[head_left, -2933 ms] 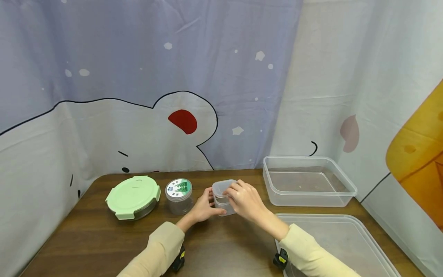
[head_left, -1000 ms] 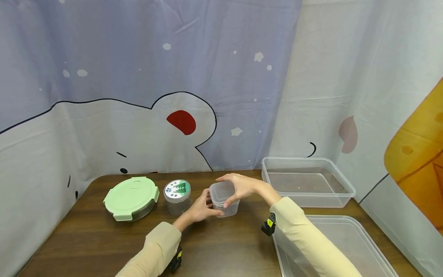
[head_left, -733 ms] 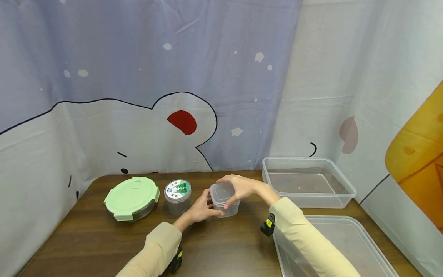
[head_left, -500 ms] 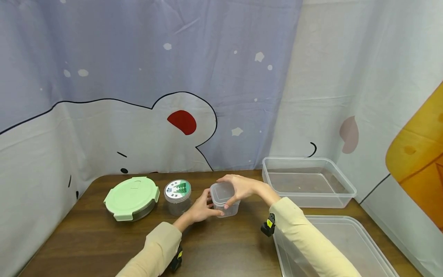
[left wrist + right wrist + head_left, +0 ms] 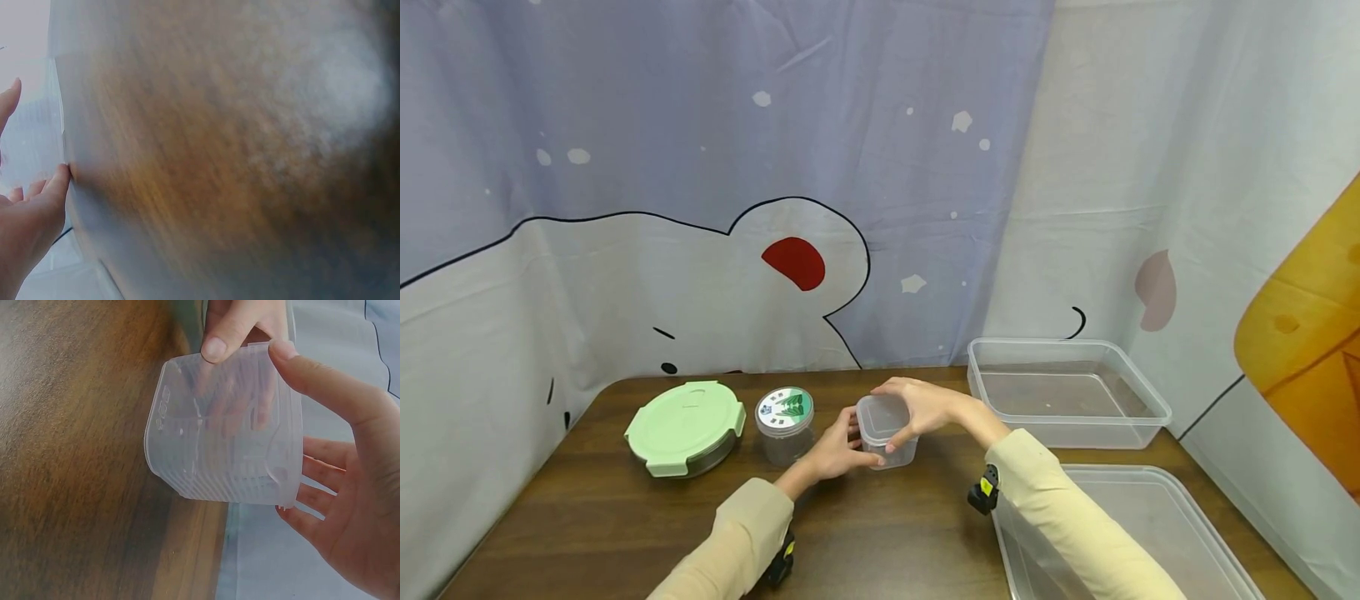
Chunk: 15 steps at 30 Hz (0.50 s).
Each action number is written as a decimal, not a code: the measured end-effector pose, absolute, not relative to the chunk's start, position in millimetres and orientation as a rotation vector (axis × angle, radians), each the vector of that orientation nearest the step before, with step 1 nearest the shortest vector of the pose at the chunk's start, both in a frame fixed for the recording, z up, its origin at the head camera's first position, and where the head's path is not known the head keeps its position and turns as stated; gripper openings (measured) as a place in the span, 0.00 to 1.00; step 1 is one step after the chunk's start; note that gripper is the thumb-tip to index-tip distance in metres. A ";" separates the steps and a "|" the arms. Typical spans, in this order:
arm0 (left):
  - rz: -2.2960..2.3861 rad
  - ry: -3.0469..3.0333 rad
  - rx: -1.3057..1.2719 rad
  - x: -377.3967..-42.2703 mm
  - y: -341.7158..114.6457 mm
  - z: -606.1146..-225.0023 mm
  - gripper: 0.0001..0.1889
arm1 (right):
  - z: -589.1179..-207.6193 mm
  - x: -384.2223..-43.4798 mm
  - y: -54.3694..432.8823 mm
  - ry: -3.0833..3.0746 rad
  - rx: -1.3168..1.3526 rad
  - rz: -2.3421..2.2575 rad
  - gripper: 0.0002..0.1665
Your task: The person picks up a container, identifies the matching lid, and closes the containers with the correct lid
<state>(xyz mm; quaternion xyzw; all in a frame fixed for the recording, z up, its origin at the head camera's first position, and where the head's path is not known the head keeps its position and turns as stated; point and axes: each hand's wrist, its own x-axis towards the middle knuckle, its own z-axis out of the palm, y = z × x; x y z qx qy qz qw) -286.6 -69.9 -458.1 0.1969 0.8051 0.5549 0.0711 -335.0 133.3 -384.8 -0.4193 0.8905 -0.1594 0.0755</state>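
A small clear plastic food container (image 5: 880,417) stands on the brown table, its translucent lid lying flat on top. My left hand (image 5: 831,452) holds its left side, thumb at the near side. From the right, my right hand (image 5: 932,410) spans the lid, fingers at the far edge and thumb at the near edge. The right wrist view shows the ribbed wall of the clear container (image 5: 219,444) between both hands, with the right thumb at the rim. Only part of the left hand (image 5: 34,219) appears in the left wrist view; the container is hard to make out there.
A round jar (image 5: 786,423) with a green-and-white label stands just left of the container. Farther left is a round glass box with a green lid (image 5: 688,422). A large clear bin (image 5: 1067,429) sits back right, its flat lid (image 5: 1142,521) in front of it.
My right hand, earlier bunched at the container's right side, now spreads across its lid, which lies flatter. The left hand has kept its place. Little differs over the last half second.
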 end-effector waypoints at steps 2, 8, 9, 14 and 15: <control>1.668 2.421 0.592 -286.6 -70.2 -457.9 0.45 | -384.9 -334.9 132.8 2.673 -1.259 -0.481 0.54; 1.676 2.412 0.604 -287.7 -70.4 -459.2 0.45 | -385.8 -334.7 132.3 2.675 -1.263 -0.470 0.54; 1.677 2.412 0.607 -288.0 -70.4 -459.6 0.45 | -386.0 -334.9 132.5 2.677 -1.259 -0.467 0.54; 1.672 2.419 0.614 -288.4 -70.5 -460.8 0.45 | -385.3 -334.5 132.4 2.680 -1.245 -0.468 0.54; 1.670 2.421 0.613 -288.2 -70.5 -460.8 0.45 | -385.4 -334.4 132.3 2.683 -1.245 -0.464 0.54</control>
